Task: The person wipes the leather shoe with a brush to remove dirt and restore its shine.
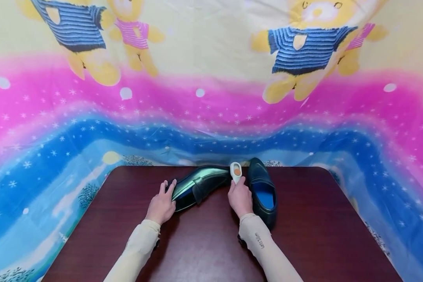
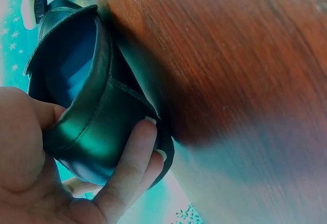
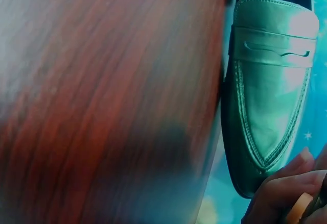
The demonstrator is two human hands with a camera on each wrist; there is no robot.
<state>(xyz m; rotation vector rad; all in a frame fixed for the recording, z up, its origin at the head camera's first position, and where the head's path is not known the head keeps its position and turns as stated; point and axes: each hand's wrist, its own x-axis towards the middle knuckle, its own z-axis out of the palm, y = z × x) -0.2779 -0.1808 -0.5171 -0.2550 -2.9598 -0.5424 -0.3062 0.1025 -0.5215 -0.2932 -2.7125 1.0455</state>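
My left hand (image 1: 161, 205) grips the heel end of a black leather loafer (image 1: 201, 186). In the left wrist view the thumb hooks into the opening and fingers (image 2: 134, 155) lie along the heel's outside. The loafer's toe points right; whether its sole touches the table cannot be made out. My right hand (image 1: 240, 197) holds a small white brush (image 1: 235, 171) with an orange-brown spot, beside that toe. Dark bristles (image 2: 41, 8) face the toe in the left wrist view. In the right wrist view the loafer's upper (image 3: 271, 101) shows, while the brush is mostly hidden.
A second black loafer (image 1: 262, 192) with a blue insole stands just right of my right hand, toe toward the back edge. Both shoes are at the far part of a dark red-brown wooden table (image 1: 204, 246). A patterned cloth (image 1: 211, 113) hangs behind and around the table.
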